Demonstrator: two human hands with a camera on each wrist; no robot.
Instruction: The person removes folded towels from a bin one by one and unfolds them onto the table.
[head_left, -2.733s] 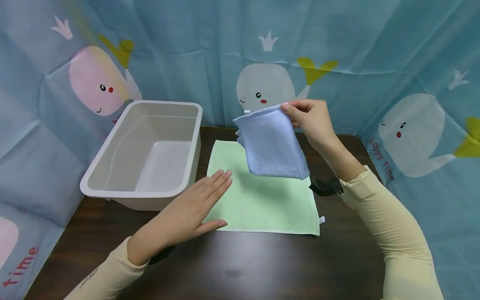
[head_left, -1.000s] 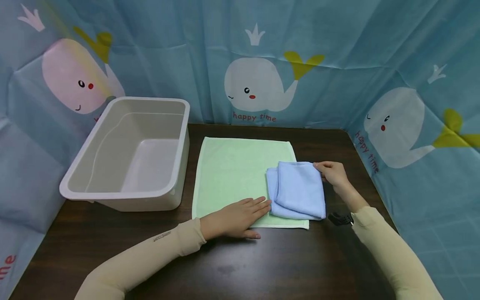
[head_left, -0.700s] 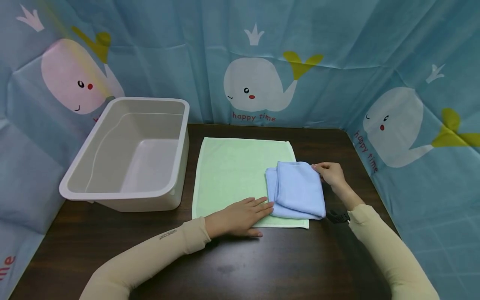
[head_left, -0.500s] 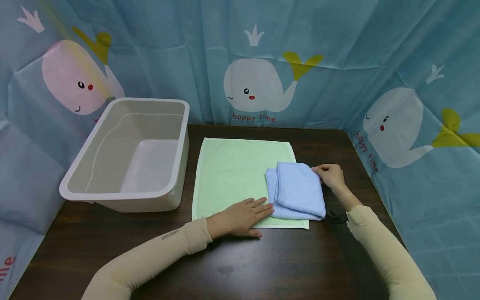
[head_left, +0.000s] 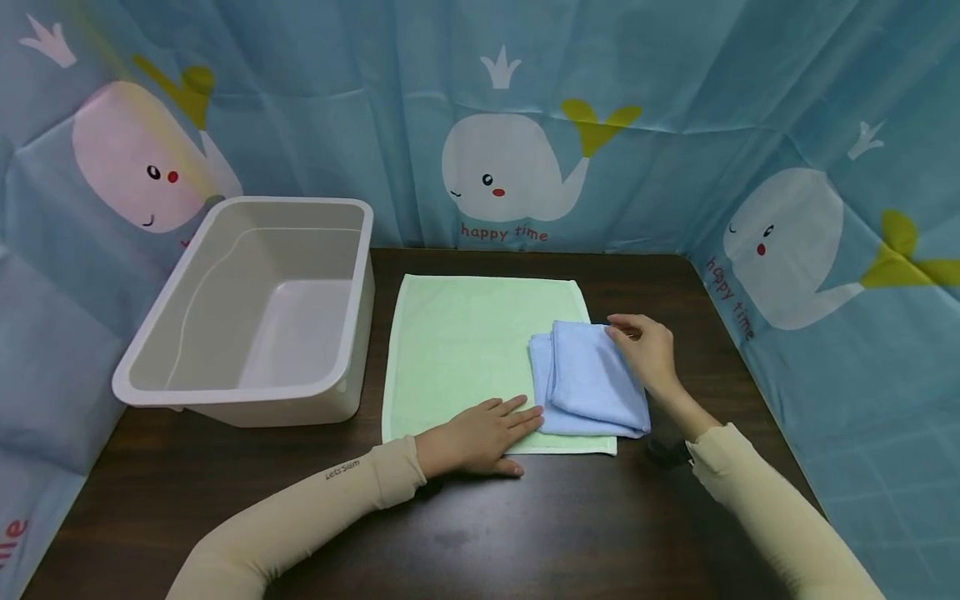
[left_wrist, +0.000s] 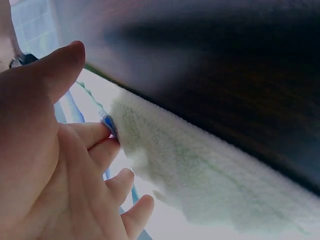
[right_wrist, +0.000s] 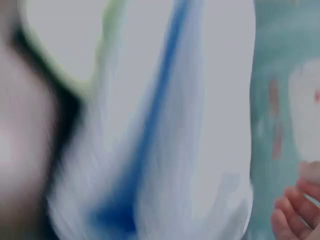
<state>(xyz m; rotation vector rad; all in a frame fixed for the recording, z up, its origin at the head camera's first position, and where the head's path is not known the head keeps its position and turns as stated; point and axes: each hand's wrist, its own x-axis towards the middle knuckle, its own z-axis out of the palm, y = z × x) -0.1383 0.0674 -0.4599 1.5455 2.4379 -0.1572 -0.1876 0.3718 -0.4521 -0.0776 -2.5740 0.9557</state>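
Note:
A light green towel [head_left: 472, 342] lies flat on the dark wooden table. On its right front corner lies a folded light blue towel [head_left: 596, 379], partly past the green towel's edge. My left hand [head_left: 480, 435] rests with spread fingers on the green towel's front edge, fingertips touching the blue towel's left side. In the left wrist view its fingers [left_wrist: 107, 150] are relaxed beside the towel. At the blue towel's back right corner is my right hand [head_left: 647, 350], thumb and index apart. In the right wrist view its bent fingers [right_wrist: 295, 212] are beside the towel, separated from it.
A deep grey plastic tub [head_left: 345, 367] stands on the table [head_left: 480, 533] left of the towels, with nothing seen inside. A blue curtain [head_left: 420, 150] printed with whales surrounds the back and sides. A dark wrist strap [head_left: 667, 452] shows by the right sleeve.
The blue towel came down from the air onto the green one, and the left hand moved right to its edge. Just now the right hand shifted slightly left and its fingertips parted.

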